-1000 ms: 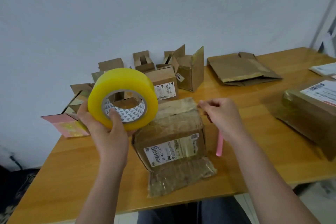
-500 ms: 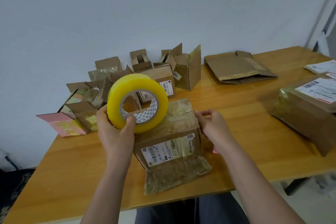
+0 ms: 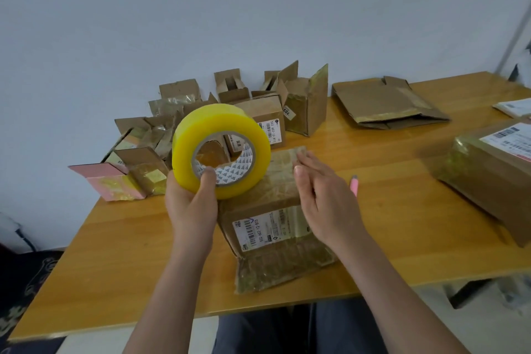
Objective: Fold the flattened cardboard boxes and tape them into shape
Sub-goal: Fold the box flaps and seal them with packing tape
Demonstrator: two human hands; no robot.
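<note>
Right fingers (image 3: 309, 165) now atop box (image 3: 275, 198)

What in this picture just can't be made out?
- Pink tool, head view: lower part hidden behind the right hand.
- Box label print: too small to read fully.
- Big parcel: cut off by the right edge.
- Tape roll loose end: not visible.

Wooden table (image 3: 402, 224) — pink pen (image 3: 354, 184) on it, white papers (image 3: 514, 108) at far right.
</note>
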